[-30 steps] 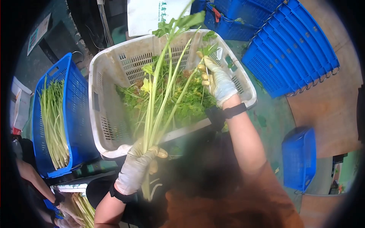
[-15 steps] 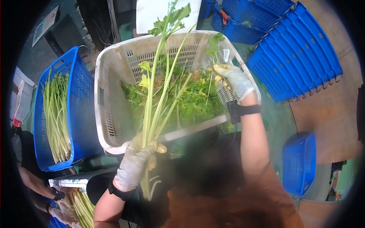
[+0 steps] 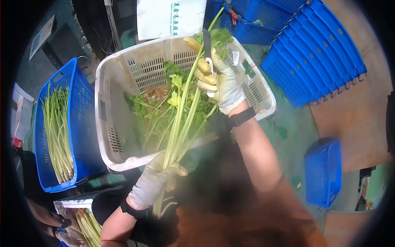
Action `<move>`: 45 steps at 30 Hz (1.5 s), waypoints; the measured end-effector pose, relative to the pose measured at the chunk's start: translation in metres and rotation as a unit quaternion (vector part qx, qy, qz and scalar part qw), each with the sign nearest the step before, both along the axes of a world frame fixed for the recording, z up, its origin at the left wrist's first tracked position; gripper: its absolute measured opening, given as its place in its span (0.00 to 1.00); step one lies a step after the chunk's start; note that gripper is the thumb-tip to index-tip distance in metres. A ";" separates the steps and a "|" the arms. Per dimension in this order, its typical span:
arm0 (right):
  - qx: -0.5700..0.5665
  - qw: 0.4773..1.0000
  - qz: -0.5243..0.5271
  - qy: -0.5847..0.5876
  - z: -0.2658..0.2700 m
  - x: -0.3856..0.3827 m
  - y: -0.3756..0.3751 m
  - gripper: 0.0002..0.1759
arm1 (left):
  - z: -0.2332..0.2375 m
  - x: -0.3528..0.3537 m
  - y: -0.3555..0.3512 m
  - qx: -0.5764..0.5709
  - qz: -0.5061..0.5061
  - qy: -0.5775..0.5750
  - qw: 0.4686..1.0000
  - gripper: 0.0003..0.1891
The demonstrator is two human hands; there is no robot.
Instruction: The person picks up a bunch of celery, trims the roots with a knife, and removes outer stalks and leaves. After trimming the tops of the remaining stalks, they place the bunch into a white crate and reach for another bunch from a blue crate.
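One celery bunch [image 3: 181, 111], one crate [image 3: 98, 111]. Your left hand [image 3: 154, 185] fists the base; right hand [image 3: 222, 84], raised, clamps one knife [image 3: 207, 41] against the stalks.

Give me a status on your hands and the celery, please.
Left hand grips celery bunch at base. Right hand holds knife at upper stalks. White crate of trimmings beneath.

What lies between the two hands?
Head view: celery stalks run from the left hand to the right hand, which holds a knife, above the white crate.

Even bright daylight, strong fisheye bend, black vignetted corners, blurred dark foreground
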State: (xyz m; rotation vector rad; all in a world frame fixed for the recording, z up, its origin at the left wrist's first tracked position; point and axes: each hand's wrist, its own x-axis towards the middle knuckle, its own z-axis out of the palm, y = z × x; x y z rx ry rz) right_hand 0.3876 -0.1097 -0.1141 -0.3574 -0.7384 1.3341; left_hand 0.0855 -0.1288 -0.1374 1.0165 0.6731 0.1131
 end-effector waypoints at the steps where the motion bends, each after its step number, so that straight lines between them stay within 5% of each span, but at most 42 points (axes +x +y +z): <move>1: -0.018 0.999 -0.037 -0.006 -0.001 -0.001 -0.001 0.31 | 0.000 -0.001 0.000 -0.001 -0.001 0.002 1.000 0.19; 8: -0.081 0.963 -0.205 -0.152 -0.007 -0.008 0.006 0.21 | 0.004 -0.004 0.003 -0.020 0.010 -0.009 1.000 0.20; 11: -0.134 0.776 -0.438 -0.433 -0.001 0.001 0.001 0.16 | 0.001 -0.008 0.003 -0.019 0.024 -0.003 1.000 0.19; 15: -0.146 0.796 -0.446 -0.383 0.022 0.026 -0.017 0.18 | -0.004 -0.010 0.003 0.007 0.041 0.010 0.999 0.16; 17: -0.190 0.872 -0.347 -0.289 0.017 0.034 -0.018 0.20 | -0.004 -0.008 0.001 0.014 0.040 0.021 0.999 0.16; 20: -0.215 0.912 -0.211 -0.278 0.012 0.026 -0.014 0.23 | -0.006 -0.005 -0.004 0.033 0.036 0.040 0.998 0.17; 25: -0.298 0.862 -0.259 -0.319 0.005 0.025 -0.002 0.18 | -0.011 0.000 -0.014 0.072 0.042 0.059 0.995 0.19; 28: -0.221 0.916 -0.206 -0.266 0.003 0.033 -0.005 0.17 | -0.010 0.001 -0.021 0.078 0.044 0.051 0.995 0.19; 33: -0.333 0.897 -0.204 -0.210 -0.005 0.042 -0.010 0.15 | -0.011 0.000 -0.025 0.089 0.044 0.060 0.993 0.19; 45: -0.334 0.902 -0.120 -0.246 -0.033 0.047 0.001 0.13 | -0.006 -0.003 -0.025 0.089 0.040 0.054 0.994 0.20</move>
